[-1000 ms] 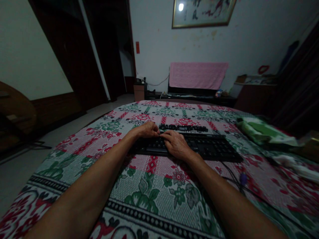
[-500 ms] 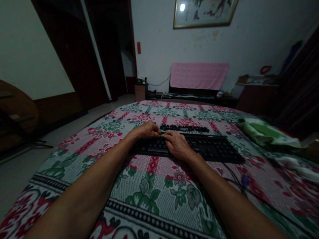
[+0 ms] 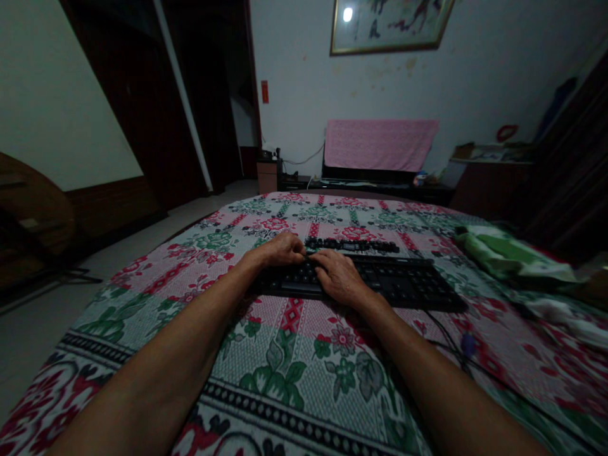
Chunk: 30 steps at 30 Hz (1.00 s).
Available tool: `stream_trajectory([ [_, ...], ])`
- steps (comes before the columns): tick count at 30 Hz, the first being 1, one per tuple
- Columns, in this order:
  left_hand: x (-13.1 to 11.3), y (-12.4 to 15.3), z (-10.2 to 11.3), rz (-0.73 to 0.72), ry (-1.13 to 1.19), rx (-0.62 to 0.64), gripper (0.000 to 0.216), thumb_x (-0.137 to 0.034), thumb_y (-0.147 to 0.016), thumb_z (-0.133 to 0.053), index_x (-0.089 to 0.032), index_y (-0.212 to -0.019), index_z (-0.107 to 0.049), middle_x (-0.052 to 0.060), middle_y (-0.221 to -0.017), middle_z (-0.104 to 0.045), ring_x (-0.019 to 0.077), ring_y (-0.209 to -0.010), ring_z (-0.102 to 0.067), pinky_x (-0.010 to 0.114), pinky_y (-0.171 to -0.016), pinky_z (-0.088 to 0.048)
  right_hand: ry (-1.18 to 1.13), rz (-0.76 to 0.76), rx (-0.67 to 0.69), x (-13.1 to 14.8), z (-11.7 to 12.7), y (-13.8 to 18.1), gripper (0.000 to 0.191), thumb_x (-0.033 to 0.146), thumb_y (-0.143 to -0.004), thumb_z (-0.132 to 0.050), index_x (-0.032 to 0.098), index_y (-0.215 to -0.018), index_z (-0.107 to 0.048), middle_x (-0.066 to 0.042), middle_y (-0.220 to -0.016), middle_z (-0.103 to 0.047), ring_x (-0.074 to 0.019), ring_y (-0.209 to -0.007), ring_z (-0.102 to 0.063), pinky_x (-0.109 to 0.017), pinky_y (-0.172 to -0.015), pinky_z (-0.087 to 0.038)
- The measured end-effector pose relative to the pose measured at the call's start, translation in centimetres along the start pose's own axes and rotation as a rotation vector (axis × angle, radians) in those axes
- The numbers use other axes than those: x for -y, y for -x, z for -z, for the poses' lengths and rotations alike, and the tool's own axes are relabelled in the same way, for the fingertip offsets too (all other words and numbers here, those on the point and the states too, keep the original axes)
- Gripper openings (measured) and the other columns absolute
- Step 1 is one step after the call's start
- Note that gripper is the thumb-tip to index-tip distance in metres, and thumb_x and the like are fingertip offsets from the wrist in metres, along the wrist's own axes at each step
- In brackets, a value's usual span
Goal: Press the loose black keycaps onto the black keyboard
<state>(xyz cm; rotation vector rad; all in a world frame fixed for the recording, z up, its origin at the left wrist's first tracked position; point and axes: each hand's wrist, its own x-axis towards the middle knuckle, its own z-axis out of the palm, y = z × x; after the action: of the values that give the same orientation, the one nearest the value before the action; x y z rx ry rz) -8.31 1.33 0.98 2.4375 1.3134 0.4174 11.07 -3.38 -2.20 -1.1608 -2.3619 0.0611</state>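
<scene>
A black keyboard (image 3: 403,282) lies across the flowered bedcover (image 3: 285,354). My left hand (image 3: 278,249) rests at its far left corner, fingers curled and closed against the top edge. My right hand (image 3: 338,277) lies on the left part of the keys. Its fingers are bent and pressed together toward the left hand, and what they pinch is hidden. The fingertips of both hands nearly meet. Just behind the keyboard sits a dark row of loose black keys (image 3: 351,244).
The keyboard's cable (image 3: 456,345) trails toward me at the right. A green and white bundle (image 3: 503,253) lies on the bed's right side. Beyond the bed stand a low cabinet with a pink cloth (image 3: 380,144) and a small brown stand (image 3: 268,176). Bare floor (image 3: 142,234) lies to the left.
Both hands stay at the keyboard's left end. Only the view has shifted slightly.
</scene>
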Motion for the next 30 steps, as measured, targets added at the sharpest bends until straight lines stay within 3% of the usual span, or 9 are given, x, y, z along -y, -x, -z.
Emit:
stream_trajectory([
  [5, 0.31, 0.4, 0.22, 0.088, 0.325, 0.029, 0.028, -0.03, -0.066, -0.055, -0.012, -0.085, -0.064, 0.0, -0.072, -0.062, 0.0104, -0.061, -0.051, 0.021, -0.056, -0.037, -0.001, -0.011, 0.018, 0.06, 0.03, -0.06, 0.031, 0.021, -0.083, -0.04, 0.022, -0.11, -0.056, -0.005, -0.114, -0.054, -0.019, -0.104, -0.045, -0.035, -0.089, -0.032],
  [8, 0.17, 0.53, 0.41, 0.116, 0.39, 0.034, 0.026, -0.03, -0.064, -0.057, -0.012, -0.083, -0.064, 0.0, -0.07, -0.062, 0.0095, -0.061, -0.051, 0.02, -0.057, -0.037, 0.009, -0.012, 0.019, 0.09, 0.06, -0.03, 0.03, 0.021, -0.084, -0.04, 0.022, -0.109, -0.056, -0.006, -0.114, -0.053, -0.0189, -0.105, -0.044, -0.035, -0.09, -0.031],
  [16, 0.3, 0.22, 0.22, 0.099, 0.352, 0.065, 0.026, -0.029, -0.063, -0.057, -0.012, -0.081, -0.064, -0.002, -0.066, -0.06, 0.0092, -0.059, -0.05, 0.019, -0.055, -0.036, 0.02, -0.015, 0.023, 0.08, 0.05, -0.08, 0.03, 0.022, -0.084, -0.04, 0.021, -0.108, -0.057, -0.006, -0.115, -0.053, -0.0185, -0.105, -0.044, -0.034, -0.09, -0.032],
  [30, -0.52, 0.04, 0.38, 0.055, 0.044, 0.07, 0.028, -0.026, -0.066, -0.052, -0.013, -0.086, -0.066, -0.001, -0.069, -0.061, 0.0106, -0.063, -0.051, 0.019, -0.056, -0.036, 0.032, -0.011, 0.022, 0.04, 0.01, -0.01, 0.029, 0.022, -0.085, -0.039, 0.021, -0.106, -0.059, -0.005, -0.115, -0.053, -0.0177, -0.105, -0.044, -0.034, -0.091, -0.031],
])
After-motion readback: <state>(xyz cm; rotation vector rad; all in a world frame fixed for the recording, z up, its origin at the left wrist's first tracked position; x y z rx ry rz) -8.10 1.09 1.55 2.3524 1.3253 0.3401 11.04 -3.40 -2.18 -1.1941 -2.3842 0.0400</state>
